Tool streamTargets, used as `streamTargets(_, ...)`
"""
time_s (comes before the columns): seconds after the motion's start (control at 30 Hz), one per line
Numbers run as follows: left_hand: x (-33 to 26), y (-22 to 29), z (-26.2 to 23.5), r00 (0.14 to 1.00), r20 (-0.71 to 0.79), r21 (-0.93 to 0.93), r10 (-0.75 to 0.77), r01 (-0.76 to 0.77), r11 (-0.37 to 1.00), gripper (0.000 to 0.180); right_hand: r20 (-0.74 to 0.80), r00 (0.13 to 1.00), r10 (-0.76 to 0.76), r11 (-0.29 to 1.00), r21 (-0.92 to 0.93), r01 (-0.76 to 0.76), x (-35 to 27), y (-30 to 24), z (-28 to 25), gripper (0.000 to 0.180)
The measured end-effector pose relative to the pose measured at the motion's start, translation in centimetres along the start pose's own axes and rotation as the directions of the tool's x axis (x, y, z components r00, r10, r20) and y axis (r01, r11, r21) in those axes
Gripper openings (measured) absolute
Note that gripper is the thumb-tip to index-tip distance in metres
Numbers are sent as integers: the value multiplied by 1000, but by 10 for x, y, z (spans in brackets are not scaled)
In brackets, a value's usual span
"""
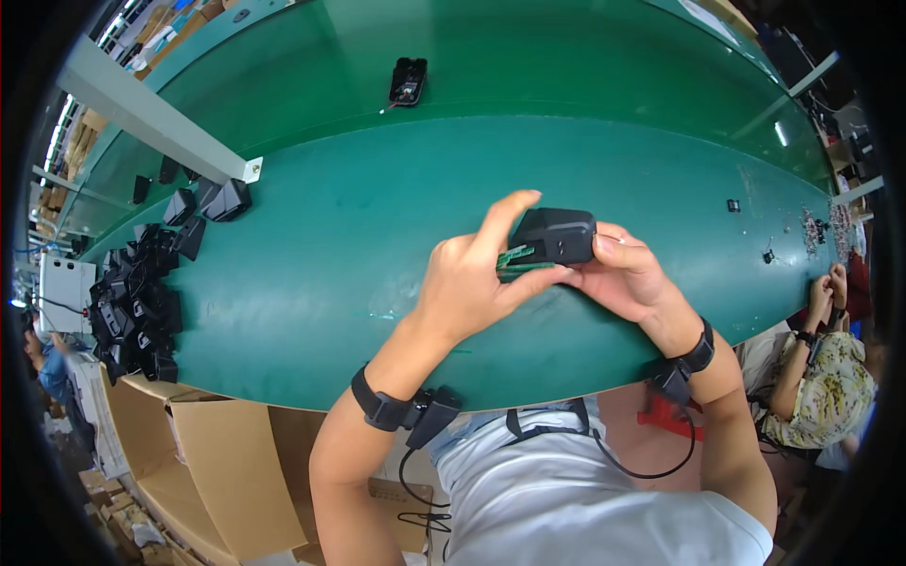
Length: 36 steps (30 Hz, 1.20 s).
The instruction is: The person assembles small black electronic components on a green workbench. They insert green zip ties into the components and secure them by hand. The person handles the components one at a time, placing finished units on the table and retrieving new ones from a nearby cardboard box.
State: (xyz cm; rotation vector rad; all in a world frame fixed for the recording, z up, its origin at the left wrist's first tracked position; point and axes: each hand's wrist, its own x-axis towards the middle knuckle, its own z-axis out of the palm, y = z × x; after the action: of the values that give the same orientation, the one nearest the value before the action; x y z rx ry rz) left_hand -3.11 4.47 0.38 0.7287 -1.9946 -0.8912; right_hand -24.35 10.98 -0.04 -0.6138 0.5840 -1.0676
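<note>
Two hands in the head view, with a black, boxy plastic housing (562,234) between them, long axis roughly left-right. Right hand (630,277) pinches its right end; left hand (462,281) curves round the other, beside a thin green circuit board (516,257), can't tell if gripping.

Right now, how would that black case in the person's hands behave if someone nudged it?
The black case looks like moulded plastic, so it is probably stiff and fairly light. Its flat, angular faces suggest sliding rather than rolling. The narrow green piece showing at its left end may be more fragile.
</note>
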Motion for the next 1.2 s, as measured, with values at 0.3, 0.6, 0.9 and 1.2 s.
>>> streamTargets(0.3, 10, -1, -4, 988, -32, 159, -150, 153, 975, 54, 42, 931, -362, 607, -748, 270, 36, -35, 1, 19)
streamTargets(0.6, 3, -11, -6, 999, 22, 231, -43, 37, 972, 14, 228, 863, -451, -450, -893, 1, 179, -99, -64, 17)
streamTargets(0.9, -1, -15, -9, 998, 60, 273, -31, 13, 962, 10, 237, 913, -331, -565, -825, 9, 191, -98, -74, 39)
streamTargets(1.2, -3, -2, -13, 954, 174, 317, -245, 182, 931, 14, 367, 683, -631, -560, -825, -73, 72, -97, -85, 55)
